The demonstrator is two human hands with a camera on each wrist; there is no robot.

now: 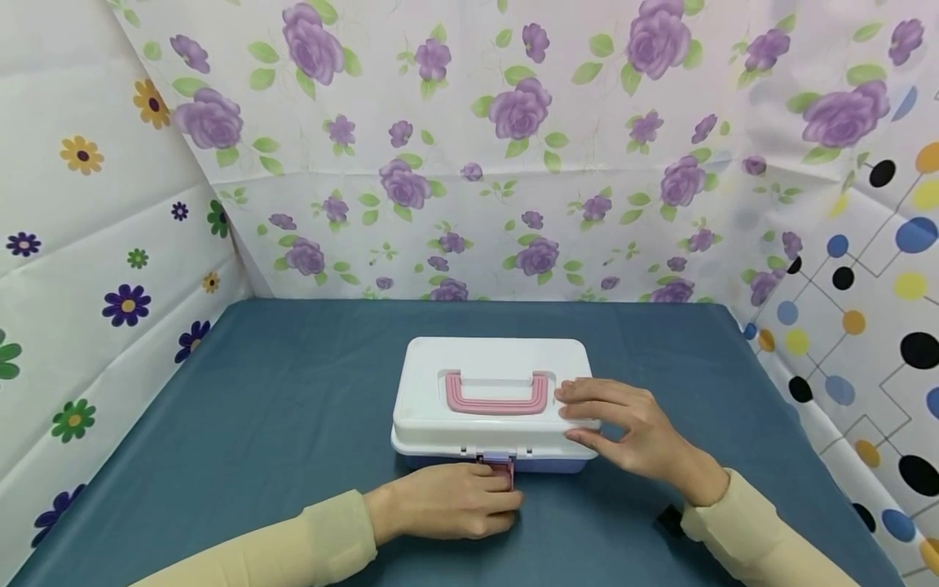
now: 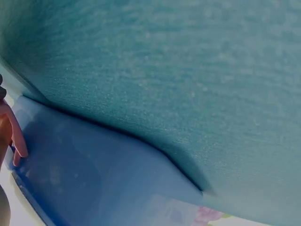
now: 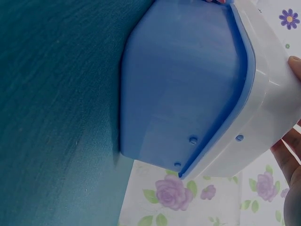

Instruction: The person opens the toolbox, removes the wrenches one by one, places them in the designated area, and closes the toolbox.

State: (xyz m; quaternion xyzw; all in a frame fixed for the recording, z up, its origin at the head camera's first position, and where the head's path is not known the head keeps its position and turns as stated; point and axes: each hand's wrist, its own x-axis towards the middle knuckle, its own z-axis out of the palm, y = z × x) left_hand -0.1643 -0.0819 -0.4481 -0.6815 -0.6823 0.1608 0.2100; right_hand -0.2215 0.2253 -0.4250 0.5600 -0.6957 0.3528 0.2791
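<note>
So there's a storage box (image 1: 490,405) sitting around the middle of the blue bench (image 1: 257,408), white lid on top of a blue base, with a pink carry handle (image 1: 497,393) lying flat in its recess on the lid. The lid looks shut all the way round.

The left hand (image 1: 451,500) is at the front of the box with its fingers curled around the little pink latch (image 1: 499,466) at the middle of the front edge, so that grip is on the latch. From the left wrist view you mostly get blue base and bench, with a sliver of the pink latch at the edge, so no more detail there. The right hand (image 1: 623,428) rests on the right end of the lid with straight fingers on top and the thumb against the side wall, steadying rather than clenching anything.

My read: this is the unlatching step, with the box not opened yet. I'd say the next move calls for the latch to swing out and up off the lid's lip while the right hand keeps the box from sliding on the cloth. Pull too hard and the whole box probably tips or skids towards the person.
</note>
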